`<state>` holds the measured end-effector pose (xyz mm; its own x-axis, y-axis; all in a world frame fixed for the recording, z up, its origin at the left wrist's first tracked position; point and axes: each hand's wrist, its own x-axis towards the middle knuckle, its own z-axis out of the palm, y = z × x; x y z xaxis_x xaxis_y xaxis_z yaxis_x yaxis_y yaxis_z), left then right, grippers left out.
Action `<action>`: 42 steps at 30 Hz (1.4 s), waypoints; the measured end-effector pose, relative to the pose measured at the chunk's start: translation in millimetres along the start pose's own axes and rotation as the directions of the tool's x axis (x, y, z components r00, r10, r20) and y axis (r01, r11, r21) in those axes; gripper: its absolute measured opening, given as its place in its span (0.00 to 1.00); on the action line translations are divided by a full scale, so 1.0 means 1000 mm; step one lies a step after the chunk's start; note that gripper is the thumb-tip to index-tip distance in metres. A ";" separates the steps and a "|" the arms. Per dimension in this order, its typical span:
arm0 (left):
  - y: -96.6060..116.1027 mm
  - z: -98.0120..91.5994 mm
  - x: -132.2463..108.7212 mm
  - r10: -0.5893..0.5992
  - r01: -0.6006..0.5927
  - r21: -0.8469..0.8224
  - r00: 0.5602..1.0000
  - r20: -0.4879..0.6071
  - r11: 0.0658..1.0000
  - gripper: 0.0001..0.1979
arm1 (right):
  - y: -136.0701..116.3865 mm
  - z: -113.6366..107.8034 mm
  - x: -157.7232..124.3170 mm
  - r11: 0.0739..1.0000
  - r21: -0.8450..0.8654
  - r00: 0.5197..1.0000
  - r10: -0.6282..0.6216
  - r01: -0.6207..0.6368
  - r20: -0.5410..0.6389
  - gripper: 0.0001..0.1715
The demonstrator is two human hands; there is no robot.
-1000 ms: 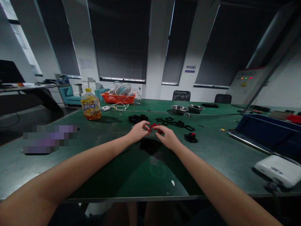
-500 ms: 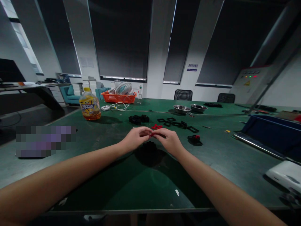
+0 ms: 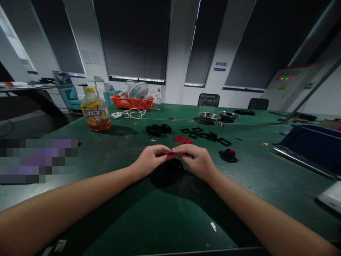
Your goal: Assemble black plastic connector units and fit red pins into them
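Dark blinds (image 3: 135, 39) cover the windows behind your green table (image 3: 191, 220), where an orange basket (image 3: 133, 103) and a bottle (image 3: 96, 115) stand toward the left, two metal bowls (image 3: 209, 117) sit at the back and a blue bin (image 3: 311, 145) is at the right. Your left hand (image 3: 149, 159) and right hand (image 3: 199, 160) meet in front of you, thumb and fingertips of each drawn in to a narrow pinch on one small red piece (image 3: 172, 154), which sits between them, just above a black piece (image 3: 173, 165). Whether red and black touch, you cannot tell, since your fingers and the shadow hide the join. Off to your right, one black part with a red bit on it (image 3: 228, 155) looks put together, judging by how the two sit. Beyond your fingertips, a handful of loose red pieces (image 3: 183, 139) and several flat black frames (image 3: 212, 135) lie apart and unjoined, so much appears left unassembled. Another black cluster (image 3: 158, 130) lies farther left; whether its parts are joined is too dark to judge.
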<state>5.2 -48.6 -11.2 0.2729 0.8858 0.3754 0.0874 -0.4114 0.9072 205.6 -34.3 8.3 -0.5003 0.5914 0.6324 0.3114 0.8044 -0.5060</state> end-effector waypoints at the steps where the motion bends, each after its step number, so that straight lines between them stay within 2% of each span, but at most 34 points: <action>1: 0.001 0.000 -0.001 0.015 -0.015 0.008 1.000 -0.013 1.000 0.08 | -0.001 0.000 0.000 1.000 -0.003 1.000 0.000 0.000 0.006 0.17; 7: 0.005 -0.003 -0.005 0.061 -0.051 0.117 0.995 -0.081 0.992 0.08 | -0.006 -0.002 0.000 1.000 -0.004 1.000 0.019 -0.019 0.023 0.09; 10: 0.007 -0.002 -0.008 0.108 -0.092 0.159 0.989 -0.099 0.983 0.08 | -0.008 -0.002 0.001 0.997 0.024 0.997 0.076 -0.076 -0.001 0.08; 14: 0.008 -0.001 -0.009 0.123 -0.106 0.179 0.989 -0.087 0.978 0.08 | -0.008 -0.001 0.001 0.971 0.126 0.979 0.205 -0.202 -0.008 0.07; 19: 0.006 -0.001 -0.008 0.130 -0.118 0.229 0.991 -0.041 0.966 0.08 | -0.007 0.000 0.002 0.913 0.266 0.951 0.304 -0.310 0.065 0.08; 27: 0.010 0.001 -0.009 0.147 -0.142 0.359 0.989 0.015 0.922 0.09 | -0.007 -0.002 0.004 0.865 0.362 0.933 0.356 -0.348 0.046 0.09; 35: 0.011 0.002 -0.008 0.122 -0.128 0.526 0.991 0.045 0.841 0.11 | 0.001 -0.004 0.001 0.885 0.312 0.938 0.334 -0.345 0.090 0.11; 42: 0.010 0.003 -0.009 0.023 -0.120 0.702 0.989 0.145 0.702 0.13 | 0.003 -0.005 0.000 0.965 0.079 0.966 0.243 -0.251 0.093 0.09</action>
<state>6.6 -60.9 -5.8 0.4111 0.8354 0.3649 0.7016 -0.5455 0.4585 210.6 -31.7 9.6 -0.4827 0.7613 0.4329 0.3621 0.6235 -0.6929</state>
